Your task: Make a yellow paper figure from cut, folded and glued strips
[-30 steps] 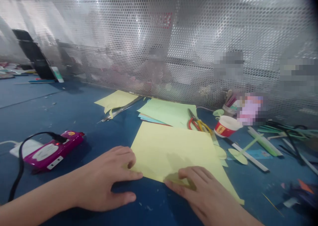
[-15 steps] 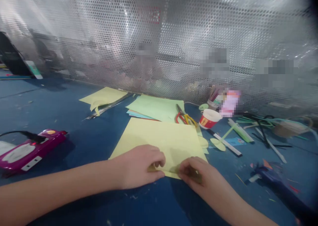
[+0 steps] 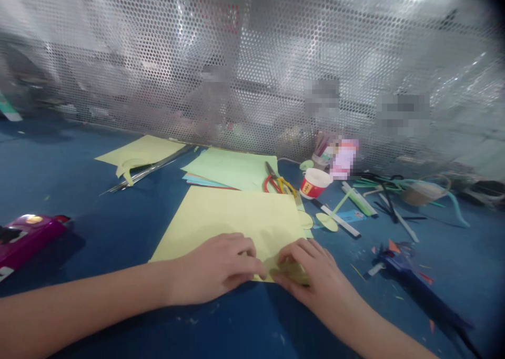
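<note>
A yellow paper sheet [image 3: 232, 217] lies on the blue table in front of me. My left hand [image 3: 221, 267] rests over its near edge, fingers bent and closed on that edge. My right hand [image 3: 311, 272] is closed at the near right corner, where a bit of the yellow paper curls up inside the fingers. The two hands' fingertips are a small gap apart. Behind the sheet are green paper [image 3: 236, 167] and scissors [image 3: 278, 183] with red and yellow handles.
A paper cup [image 3: 314, 183] stands at the back right, near a pale green disc on a stem [image 3: 327, 222]. A blue glue gun [image 3: 418, 283] lies at right, a magenta power strip [image 3: 35, 238] at left. A perforated metal panel [image 3: 252, 59] closes the back.
The view has turned right, so table items appear further left. My left fingers have shifted along the near edge, and the paper curls more visibly in my right hand.
</note>
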Action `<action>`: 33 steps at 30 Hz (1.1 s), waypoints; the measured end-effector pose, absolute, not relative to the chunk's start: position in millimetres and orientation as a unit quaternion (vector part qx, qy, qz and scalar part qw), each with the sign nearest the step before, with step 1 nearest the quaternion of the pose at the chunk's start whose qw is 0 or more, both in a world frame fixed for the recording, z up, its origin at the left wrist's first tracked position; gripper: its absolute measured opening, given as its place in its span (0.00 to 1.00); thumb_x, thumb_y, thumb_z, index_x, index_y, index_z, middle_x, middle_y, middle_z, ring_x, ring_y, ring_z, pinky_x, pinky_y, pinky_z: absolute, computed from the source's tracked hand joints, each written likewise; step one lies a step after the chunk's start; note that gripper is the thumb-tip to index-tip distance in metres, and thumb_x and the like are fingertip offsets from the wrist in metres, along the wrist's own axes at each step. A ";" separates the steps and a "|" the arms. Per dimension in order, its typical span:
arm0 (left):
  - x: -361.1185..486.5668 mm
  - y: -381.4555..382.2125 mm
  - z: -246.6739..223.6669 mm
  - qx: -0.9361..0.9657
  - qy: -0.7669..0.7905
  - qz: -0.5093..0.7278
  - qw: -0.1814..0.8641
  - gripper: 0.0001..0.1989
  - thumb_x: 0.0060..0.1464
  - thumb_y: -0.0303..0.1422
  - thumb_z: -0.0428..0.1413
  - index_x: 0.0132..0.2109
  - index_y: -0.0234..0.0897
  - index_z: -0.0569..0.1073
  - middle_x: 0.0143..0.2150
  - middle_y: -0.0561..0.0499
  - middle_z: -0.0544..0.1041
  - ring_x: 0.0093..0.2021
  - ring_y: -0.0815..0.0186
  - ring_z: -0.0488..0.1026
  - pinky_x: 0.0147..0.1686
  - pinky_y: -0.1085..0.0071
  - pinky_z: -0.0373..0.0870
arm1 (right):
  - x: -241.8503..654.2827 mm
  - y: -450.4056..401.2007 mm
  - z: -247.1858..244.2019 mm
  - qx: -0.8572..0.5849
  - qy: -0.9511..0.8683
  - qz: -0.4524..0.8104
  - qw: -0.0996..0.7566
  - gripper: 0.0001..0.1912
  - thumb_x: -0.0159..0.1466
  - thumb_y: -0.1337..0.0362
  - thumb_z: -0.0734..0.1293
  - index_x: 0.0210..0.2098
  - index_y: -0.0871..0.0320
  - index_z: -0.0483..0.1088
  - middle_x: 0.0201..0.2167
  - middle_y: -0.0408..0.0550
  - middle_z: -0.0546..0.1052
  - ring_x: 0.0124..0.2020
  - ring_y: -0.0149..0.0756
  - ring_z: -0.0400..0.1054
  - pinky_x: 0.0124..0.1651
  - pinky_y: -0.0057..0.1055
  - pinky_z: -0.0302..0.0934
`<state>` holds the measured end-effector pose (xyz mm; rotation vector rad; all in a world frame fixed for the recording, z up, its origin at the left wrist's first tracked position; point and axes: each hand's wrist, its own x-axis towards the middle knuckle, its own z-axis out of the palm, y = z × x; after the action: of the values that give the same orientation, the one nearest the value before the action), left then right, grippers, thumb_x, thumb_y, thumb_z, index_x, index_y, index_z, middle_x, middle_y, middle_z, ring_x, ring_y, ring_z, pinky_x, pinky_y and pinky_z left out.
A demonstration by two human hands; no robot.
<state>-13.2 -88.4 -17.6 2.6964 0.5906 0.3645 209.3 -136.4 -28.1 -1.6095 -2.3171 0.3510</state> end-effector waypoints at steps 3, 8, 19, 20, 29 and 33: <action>-15.4 -87.1 -18.3 0.954 0.198 0.135 0.181 0.13 0.59 0.29 0.47 0.44 0.47 0.73 0.37 0.50 0.70 0.38 0.66 0.67 0.40 0.72 0.63 | 225.3 -140.1 -28.7 -0.579 -0.798 0.103 0.136 0.07 0.59 0.58 0.66 0.34 0.53 0.65 0.35 0.45 0.69 0.39 0.40 0.62 0.40 0.38 0.56; -18.1 -84.4 -17.5 0.951 0.191 0.126 0.208 0.16 0.57 0.27 0.48 0.47 0.50 0.74 0.38 0.50 0.70 0.39 0.66 0.67 0.40 0.71 0.63 | 263.8 -147.0 -31.8 -0.612 -0.776 0.089 0.127 0.09 0.57 0.57 0.66 0.34 0.52 0.65 0.35 0.45 0.69 0.38 0.40 0.63 0.40 0.37 0.59; -19.8 -69.6 13.3 0.939 0.189 0.016 0.286 0.20 0.46 0.19 0.54 0.43 0.46 0.77 0.41 0.54 0.73 0.40 0.68 0.70 0.41 0.76 0.66 | 254.3 -145.2 -6.7 -0.582 -0.772 0.148 0.206 0.09 0.62 0.63 0.60 0.42 0.53 0.67 0.41 0.47 0.72 0.40 0.36 0.67 0.43 0.33 0.63; -18.8 -70.2 14.8 0.939 0.193 0.012 0.283 0.20 0.44 0.20 0.55 0.42 0.46 0.77 0.42 0.54 0.74 0.39 0.68 0.71 0.41 0.76 0.66 | 243.1 -146.8 -5.9 -0.558 -0.786 0.159 0.214 0.09 0.62 0.63 0.61 0.42 0.53 0.67 0.42 0.47 0.72 0.43 0.36 0.66 0.47 0.33 0.61; -49.5 -76.2 8.2 0.939 0.220 0.051 0.258 0.09 0.48 0.31 0.58 0.39 0.43 0.78 0.43 0.49 0.72 0.43 0.66 0.70 0.44 0.74 0.65 | 215.3 -157.7 -23.2 -0.484 -0.841 0.144 0.193 0.17 0.62 0.71 0.61 0.46 0.46 0.69 0.43 0.42 0.73 0.45 0.35 0.65 0.48 0.34 0.61; -76.0 -73.6 10.0 0.930 0.255 0.027 0.264 0.07 0.48 0.34 0.58 0.37 0.46 0.79 0.43 0.50 0.72 0.42 0.65 0.69 0.43 0.73 0.63 | 217.3 -157.9 -23.2 -0.482 -0.846 0.130 0.186 0.17 0.62 0.70 0.61 0.47 0.47 0.68 0.43 0.42 0.74 0.45 0.36 0.66 0.47 0.35 0.63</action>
<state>-76.0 -73.6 10.0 2.5145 0.6886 0.0730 217.3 -157.9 -23.2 -1.3579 -2.3831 0.3670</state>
